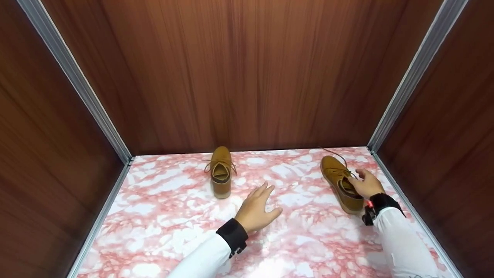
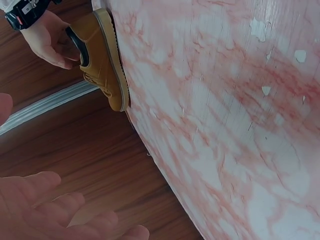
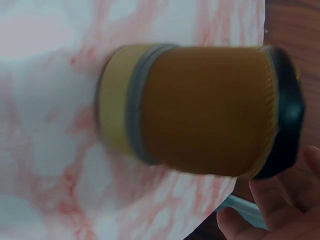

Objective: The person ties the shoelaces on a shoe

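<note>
Two tan lace-up shoes stand on their soles, toes toward the back panel. The left shoe (image 1: 221,189) has its laces tied in a bow. The right shoe (image 1: 332,170) sits at an angle, one lace (image 1: 339,155) trailing loose toward the back. My right hand (image 1: 367,184) is at that shoe's collar, thumb and fingers apart, loosely bent. From the right wrist, the shoe's heel (image 3: 210,110) fills the middle, with fingertips (image 3: 230,220) beside the dark collar lining. My left hand (image 1: 255,210) hovers between the shoes, fingers spread, holding nothing.
Pink-and-white marbled board (image 1: 293,251) forms the surface under the shoes. Wood-grain panels (image 1: 247,77) rise at the back and both sides, joined by grey metal corner strips (image 1: 409,85). Black bands (image 1: 233,233) circle both wrists.
</note>
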